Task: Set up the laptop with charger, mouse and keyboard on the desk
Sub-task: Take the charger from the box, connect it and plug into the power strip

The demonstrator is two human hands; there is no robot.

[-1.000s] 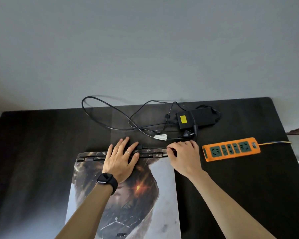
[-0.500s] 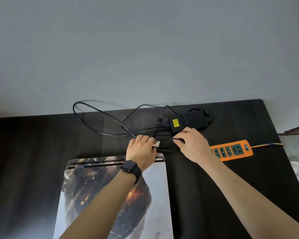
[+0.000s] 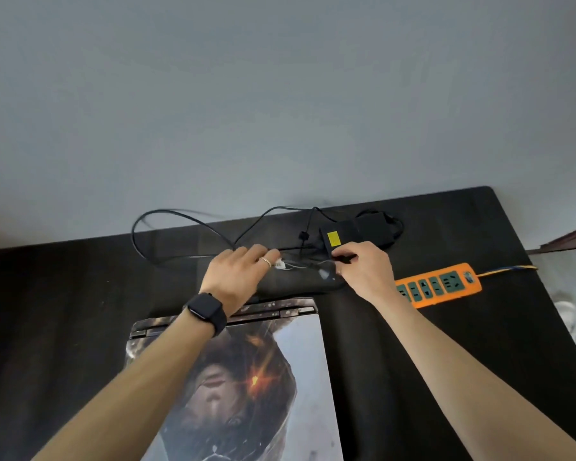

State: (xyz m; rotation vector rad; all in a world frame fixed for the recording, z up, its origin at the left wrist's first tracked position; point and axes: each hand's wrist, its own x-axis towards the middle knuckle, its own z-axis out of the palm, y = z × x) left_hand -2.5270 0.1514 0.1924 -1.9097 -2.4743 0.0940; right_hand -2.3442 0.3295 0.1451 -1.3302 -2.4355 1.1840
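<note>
You've moved both hands off the closed laptop at 6 o'clock to the charger at 12; right hand pinches its cable; left hand lies over it, grip untellable; plugging in looks next.

orange power strip, black charger yellow label, black desk.

Honestly, there's nothing you can actually read here. The yellow sticker on the charger brick is just a plain yellow patch from this angle. Left of the brick, the white tag on the charger cable has some marks, but they're way too blurred. The orange power strip to the brick's right shows only sockets, and the laptop lid in front of the brick is pure artwork.
</note>
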